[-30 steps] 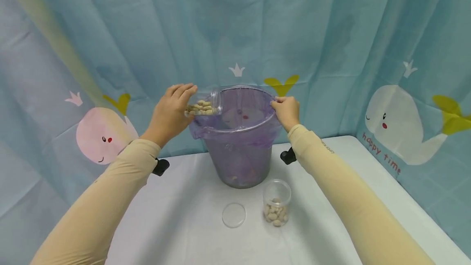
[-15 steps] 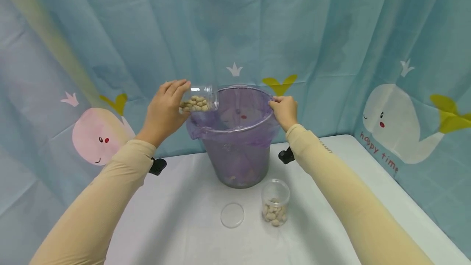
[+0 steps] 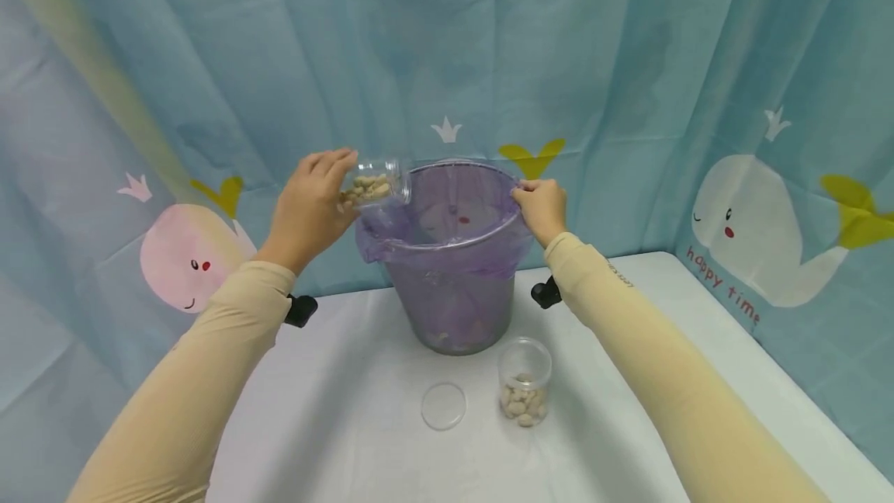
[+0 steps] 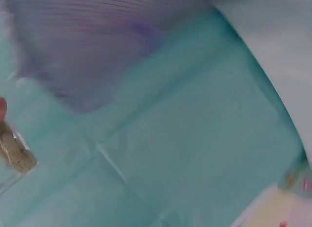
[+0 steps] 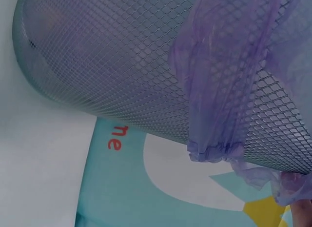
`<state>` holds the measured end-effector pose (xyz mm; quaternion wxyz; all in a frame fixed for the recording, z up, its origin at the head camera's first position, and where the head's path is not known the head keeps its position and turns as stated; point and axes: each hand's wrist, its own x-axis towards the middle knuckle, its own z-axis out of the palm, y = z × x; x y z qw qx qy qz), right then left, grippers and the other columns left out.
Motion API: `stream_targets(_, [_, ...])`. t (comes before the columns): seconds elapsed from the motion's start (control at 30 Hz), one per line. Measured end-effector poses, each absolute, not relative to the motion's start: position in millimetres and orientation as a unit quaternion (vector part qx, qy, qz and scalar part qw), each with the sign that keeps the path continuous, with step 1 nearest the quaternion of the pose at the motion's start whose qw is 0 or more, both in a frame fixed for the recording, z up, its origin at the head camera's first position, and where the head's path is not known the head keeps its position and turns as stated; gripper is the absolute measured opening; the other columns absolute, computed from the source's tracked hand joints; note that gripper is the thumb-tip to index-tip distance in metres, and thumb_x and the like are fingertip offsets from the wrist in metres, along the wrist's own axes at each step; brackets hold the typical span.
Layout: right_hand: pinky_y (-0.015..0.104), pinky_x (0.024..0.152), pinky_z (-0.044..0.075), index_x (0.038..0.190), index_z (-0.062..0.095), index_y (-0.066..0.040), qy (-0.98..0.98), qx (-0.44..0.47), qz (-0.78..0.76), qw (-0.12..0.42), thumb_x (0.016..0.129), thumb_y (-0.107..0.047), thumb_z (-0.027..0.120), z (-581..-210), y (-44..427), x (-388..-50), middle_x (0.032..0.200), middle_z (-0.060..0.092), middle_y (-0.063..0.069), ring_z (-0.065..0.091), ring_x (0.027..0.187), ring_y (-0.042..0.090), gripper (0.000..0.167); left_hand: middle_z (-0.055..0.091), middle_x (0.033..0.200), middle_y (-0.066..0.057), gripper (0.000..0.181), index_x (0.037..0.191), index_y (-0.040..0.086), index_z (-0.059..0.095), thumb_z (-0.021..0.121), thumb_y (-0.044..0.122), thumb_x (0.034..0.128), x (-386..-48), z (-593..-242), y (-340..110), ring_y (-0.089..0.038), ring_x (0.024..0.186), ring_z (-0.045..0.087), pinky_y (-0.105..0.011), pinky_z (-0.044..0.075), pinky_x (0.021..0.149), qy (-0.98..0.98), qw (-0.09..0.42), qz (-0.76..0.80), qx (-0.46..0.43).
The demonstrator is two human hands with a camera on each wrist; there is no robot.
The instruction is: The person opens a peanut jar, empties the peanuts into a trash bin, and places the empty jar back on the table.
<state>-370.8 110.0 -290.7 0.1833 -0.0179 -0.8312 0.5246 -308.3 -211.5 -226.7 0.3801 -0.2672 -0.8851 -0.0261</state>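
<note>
In the head view my left hand (image 3: 307, 204) grips a clear plastic jar (image 3: 393, 177) lying nearly on its side, its mouth toward the bin. Peanuts in the shell (image 3: 370, 188) lie along the jar's lower side. Just right of it stands a mesh wastebasket (image 3: 457, 317) lined with a purple plastic bag (image 3: 457, 261) folded over the rim. At the rim's right side my right hand (image 3: 545, 209) pinches the bag's edge. The left wrist view is blurred; a peanut (image 4: 17, 156) shows at its left edge. Only fingers of the right hand (image 5: 301, 212) show in the right wrist view.
A second clear jar (image 3: 525, 363), open at the top and part filled with pale nut-like pieces, stands in front of the wastebasket. Left of it a clear round lid (image 3: 443, 407) lies on the white table (image 3: 377, 433). A blue curtain (image 3: 433, 45) hangs close behind.
My left hand has drawn the jar slightly left and up, and the peanuts inside have shifted. The right hand stays at the rim. The wastebasket, second jar and lid keep their places.
</note>
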Motion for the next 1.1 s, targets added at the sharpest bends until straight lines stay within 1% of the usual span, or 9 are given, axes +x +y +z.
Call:
stream_targets(0.17, [0.019, 0.047, 0.032, 0.123, 0.069, -0.001, -0.832, -0.016, 0.523, 0.182, 0.096, -0.016, 0.062, -290.2, 108.8, -369.5, 0.125, 0.068, 0.017, 0.032, 0.043, 0.007, 0.031, 0.054, 0.143, -0.022, 0.077, 0.141, -0.001, 0.049, 0.085, 0.001, 0.0726, -307.1, -229.5, -212.7, -0.042, 0.131, 0.047, -0.053, 0.045, 0.110, -0.896, 0.337, 0.007, -0.287])
stream_targets(0.33, [0.018, 0.047, 0.032, 0.123, 0.068, -0.002, -0.834, -0.014, 0.521, 0.181, 0.096, -0.016, 0.063, -290.8, 107.9, -369.8, 0.125, 0.068, 0.017, 0.032, 0.044, 0.006, 0.031, 0.054, 0.142, -0.022, 0.076, 0.140, 0.000, 0.050, 0.084, 0.000, 0.0730, -305.4, -224.4, -214.4, -0.043, 0.131, 0.048, -0.053, 0.044, 0.111, -0.886, 0.376, -0.004, -0.271])
stream_targets(0.4, [0.018, 0.047, 0.032, 0.124, 0.068, -0.002, -0.833, -0.013, 0.523, 0.183, 0.096, -0.016, 0.062, -290.6, 108.1, -370.1, 0.125, 0.069, 0.017, 0.032, 0.044, 0.006, 0.032, 0.054, 0.143, -0.022, 0.076, 0.141, 0.000, 0.049, 0.084, 0.000, 0.0728, -304.9, -223.1, -215.1, -0.043, 0.131, 0.047, -0.053, 0.043, 0.112, -0.887, 0.375, -0.004, -0.270])
stream_targets(0.53, [0.018, 0.048, 0.033, 0.123, 0.069, -0.002, -0.831, -0.014, 0.524, 0.188, 0.095, -0.016, 0.063, -289.5, 108.5, -370.7, 0.124, 0.069, 0.017, 0.032, 0.044, 0.006, 0.032, 0.054, 0.143, -0.022, 0.078, 0.141, -0.001, 0.050, 0.085, -0.001, 0.0712, -303.9, -224.3, -216.2, -0.043, 0.131, 0.048, -0.053, 0.044, 0.112, -0.894, 0.348, 0.008, -0.282])
stream_targets(0.7, [0.019, 0.050, 0.034, 0.122, 0.069, -0.001, -0.830, -0.009, 0.524, 0.190, 0.095, -0.016, 0.063, -289.1, 108.5, -370.6, 0.124, 0.069, 0.017, 0.034, 0.045, 0.006, 0.031, 0.054, 0.142, -0.022, 0.076, 0.140, -0.001, 0.050, 0.085, 0.000, 0.0722, -304.2, -223.0, -215.3, -0.044, 0.130, 0.048, -0.053, 0.043, 0.112, -0.883, 0.385, -0.001, -0.267])
stream_targets(0.77, [0.019, 0.052, 0.036, 0.123, 0.068, -0.001, -0.830, -0.007, 0.524, 0.191, 0.095, -0.016, 0.063, -289.5, 108.9, -370.2, 0.124, 0.069, 0.017, 0.035, 0.047, 0.007, 0.032, 0.054, 0.142, -0.022, 0.075, 0.140, -0.001, 0.050, 0.084, 0.000, 0.0730, -304.8, -224.4, -213.2, -0.044, 0.130, 0.048, -0.053, 0.044, 0.111, -0.887, 0.375, 0.006, -0.269])
stream_targets(0.93, [0.021, 0.056, 0.038, 0.124, 0.067, 0.000, -0.830, -0.007, 0.524, 0.192, 0.096, -0.016, 0.062, -291.0, 110.9, -369.2, 0.126, 0.068, 0.018, 0.037, 0.049, 0.008, 0.033, 0.054, 0.143, -0.021, 0.077, 0.142, 0.001, 0.050, 0.085, 0.000, 0.0727, -303.4, -232.2, -207.5, -0.043, 0.131, 0.048, -0.053, 0.048, 0.107, -0.906, 0.316, 0.029, -0.279])
stream_targets(1.0, [0.021, 0.055, 0.037, 0.124, 0.067, 0.000, -0.830, -0.007, 0.524, 0.192, 0.096, -0.016, 0.062, -291.4, 111.4, -369.3, 0.125, 0.068, 0.018, 0.036, 0.048, 0.007, 0.032, 0.054, 0.143, -0.020, 0.076, 0.141, 0.001, 0.050, 0.085, 0.001, 0.0732, -302.8, -231.0, -207.2, -0.043, 0.131, 0.048, -0.053, 0.047, 0.108, -0.905, 0.323, 0.022, -0.275])
stream_targets(1.1, [0.019, 0.053, 0.036, 0.124, 0.067, 0.000, -0.829, -0.008, 0.524, 0.194, 0.096, -0.015, 0.062, -291.0, 111.6, -369.3, 0.125, 0.068, 0.018, 0.035, 0.047, 0.006, 0.032, 0.054, 0.143, -0.020, 0.075, 0.141, 0.000, 0.050, 0.084, 0.001, 0.0734, -302.2, -225.3, -209.0, -0.043, 0.130, 0.048, -0.053, 0.046, 0.110, -0.896, 0.355, 0.002, -0.268])
